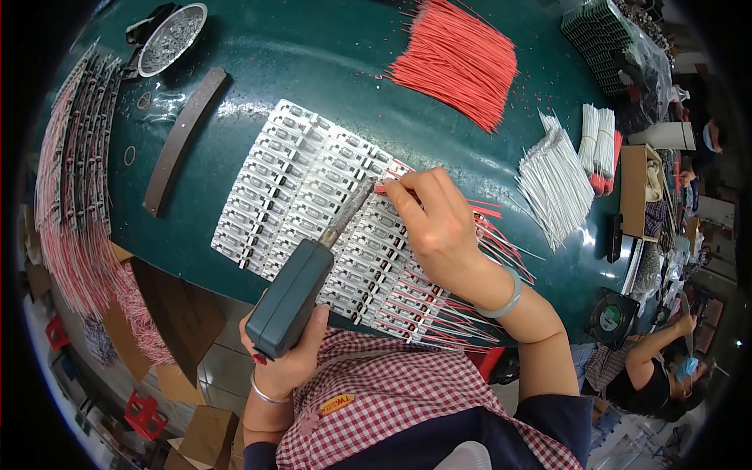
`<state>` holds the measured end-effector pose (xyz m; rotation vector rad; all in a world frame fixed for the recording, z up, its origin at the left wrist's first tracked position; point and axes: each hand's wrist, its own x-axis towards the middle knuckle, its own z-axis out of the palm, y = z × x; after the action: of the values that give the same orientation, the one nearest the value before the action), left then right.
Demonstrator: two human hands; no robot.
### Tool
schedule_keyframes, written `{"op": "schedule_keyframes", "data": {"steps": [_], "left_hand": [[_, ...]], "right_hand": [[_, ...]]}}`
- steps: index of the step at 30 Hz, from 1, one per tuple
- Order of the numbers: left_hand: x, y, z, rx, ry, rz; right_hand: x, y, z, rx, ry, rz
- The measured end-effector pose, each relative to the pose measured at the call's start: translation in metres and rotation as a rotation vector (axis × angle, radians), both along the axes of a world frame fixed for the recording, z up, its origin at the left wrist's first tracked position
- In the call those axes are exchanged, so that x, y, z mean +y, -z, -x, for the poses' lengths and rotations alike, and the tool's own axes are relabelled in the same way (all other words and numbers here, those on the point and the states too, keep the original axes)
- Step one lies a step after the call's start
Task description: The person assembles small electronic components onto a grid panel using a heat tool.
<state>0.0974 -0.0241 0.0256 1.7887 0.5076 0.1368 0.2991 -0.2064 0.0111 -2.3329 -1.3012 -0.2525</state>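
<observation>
My left hand (291, 362) is wrapped round the handle of a dark green soldering gun (291, 296). The gun's long metal tip points up and to the right, ending close to my right fingertips. Thumb and finger of my right hand (440, 227) are pinched on a thin red wire (380, 189), at a pale panel of small boards (317, 196) lying on the table. Rows of small metal-and-glass parts cover the panel. Red and white wires (446, 313) stick out from its right-hand row, partly hidden under my right forearm.
On the green table (313, 70) lie a red wire bundle (458, 63), white wire bundles (556, 184), a curved dark bar (182, 145) and a metal bowl (174, 39). Wired panels (78, 157) hang over the left edge. A co-worker (654, 372) sits at the right, beside a small fan (612, 317).
</observation>
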Motion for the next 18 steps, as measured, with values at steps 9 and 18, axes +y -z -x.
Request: {"op": "schedule_keyframes", "data": {"steps": [9, 18], "left_hand": [[0.001, -0.003, 0.012, 0.018, 0.045, 0.011], [-0.007, -0.003, -0.003, -0.097, -0.090, -0.108]], "right_hand": [[-0.001, 0.001, 0.004, -0.018, 0.011, -0.028], [-0.001, 0.003, 0.013, -0.004, 0.001, -0.059]]}}
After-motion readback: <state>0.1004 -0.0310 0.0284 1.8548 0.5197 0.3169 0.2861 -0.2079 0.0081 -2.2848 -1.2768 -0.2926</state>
